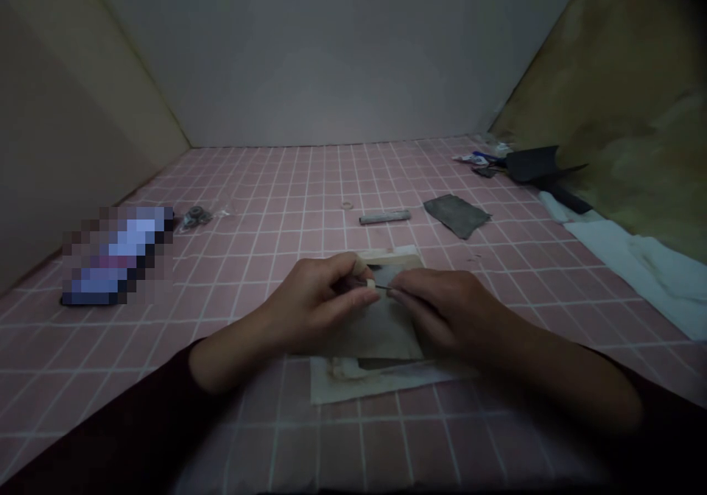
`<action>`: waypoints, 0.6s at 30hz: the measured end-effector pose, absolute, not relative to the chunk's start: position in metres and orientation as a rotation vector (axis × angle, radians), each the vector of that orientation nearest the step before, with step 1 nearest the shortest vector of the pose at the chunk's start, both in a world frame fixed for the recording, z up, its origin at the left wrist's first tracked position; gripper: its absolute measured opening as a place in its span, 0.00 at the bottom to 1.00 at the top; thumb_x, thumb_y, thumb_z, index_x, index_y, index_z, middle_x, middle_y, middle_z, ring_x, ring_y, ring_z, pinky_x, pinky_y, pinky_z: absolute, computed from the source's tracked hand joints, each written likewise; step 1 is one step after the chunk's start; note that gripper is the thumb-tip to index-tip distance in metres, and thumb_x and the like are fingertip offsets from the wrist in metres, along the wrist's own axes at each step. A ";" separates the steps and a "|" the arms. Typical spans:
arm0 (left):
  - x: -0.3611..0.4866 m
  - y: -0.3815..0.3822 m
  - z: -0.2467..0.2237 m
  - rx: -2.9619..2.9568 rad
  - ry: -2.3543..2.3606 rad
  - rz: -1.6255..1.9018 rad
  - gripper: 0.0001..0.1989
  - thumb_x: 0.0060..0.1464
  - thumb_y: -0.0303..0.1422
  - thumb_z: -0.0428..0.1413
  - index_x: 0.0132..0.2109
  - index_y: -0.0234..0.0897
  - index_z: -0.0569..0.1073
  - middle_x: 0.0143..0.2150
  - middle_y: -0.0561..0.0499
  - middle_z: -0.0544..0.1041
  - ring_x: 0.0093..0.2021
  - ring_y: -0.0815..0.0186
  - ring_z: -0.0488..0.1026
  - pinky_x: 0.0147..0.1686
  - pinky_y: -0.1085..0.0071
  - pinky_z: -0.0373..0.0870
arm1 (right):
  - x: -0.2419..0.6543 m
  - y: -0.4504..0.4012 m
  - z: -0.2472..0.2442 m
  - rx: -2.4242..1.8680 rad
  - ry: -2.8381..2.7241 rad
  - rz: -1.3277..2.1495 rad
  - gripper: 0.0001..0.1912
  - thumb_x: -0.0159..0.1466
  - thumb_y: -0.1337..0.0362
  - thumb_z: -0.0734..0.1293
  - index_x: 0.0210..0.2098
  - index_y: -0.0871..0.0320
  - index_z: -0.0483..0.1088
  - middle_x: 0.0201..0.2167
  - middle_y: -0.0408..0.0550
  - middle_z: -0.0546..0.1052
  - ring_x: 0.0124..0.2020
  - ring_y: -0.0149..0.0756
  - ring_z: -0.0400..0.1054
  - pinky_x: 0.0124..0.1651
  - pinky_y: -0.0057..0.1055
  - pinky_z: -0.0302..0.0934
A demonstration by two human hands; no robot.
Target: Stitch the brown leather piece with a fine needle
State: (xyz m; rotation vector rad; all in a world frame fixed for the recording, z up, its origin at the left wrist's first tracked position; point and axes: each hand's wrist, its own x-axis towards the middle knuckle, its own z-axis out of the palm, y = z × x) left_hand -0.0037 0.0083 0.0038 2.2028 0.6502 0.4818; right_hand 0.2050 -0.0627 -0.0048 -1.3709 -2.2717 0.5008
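The left hand [314, 294] has its thumb and fingers closed on a small pale piece [370, 284], and the right hand [442, 296] has its fingers together on a thin dark tool [383, 286]. The tool points left, to the piece; I cannot tell if its tip touches. The two hands are near each other, I think so that both things are steady. The piece is above a greyish sheet [381, 336], which maybe protects the pink checked cloth [265, 406]. Farther are a pale ring [347, 205], a grey roll [385, 217] and, on its right, a dark grey patch [457, 216], probably placed within easy reach.
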 end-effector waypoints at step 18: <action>-0.004 0.009 0.001 2.250 0.715 0.515 0.10 0.60 0.38 0.52 0.37 0.34 0.69 0.28 0.55 0.70 0.27 0.71 0.67 0.27 0.75 0.61 | 0.204 -0.063 -0.008 -1.388 -2.292 0.391 0.08 0.65 0.69 0.58 0.29 0.59 0.62 0.25 0.43 0.66 0.26 0.30 0.60 0.30 0.28 0.51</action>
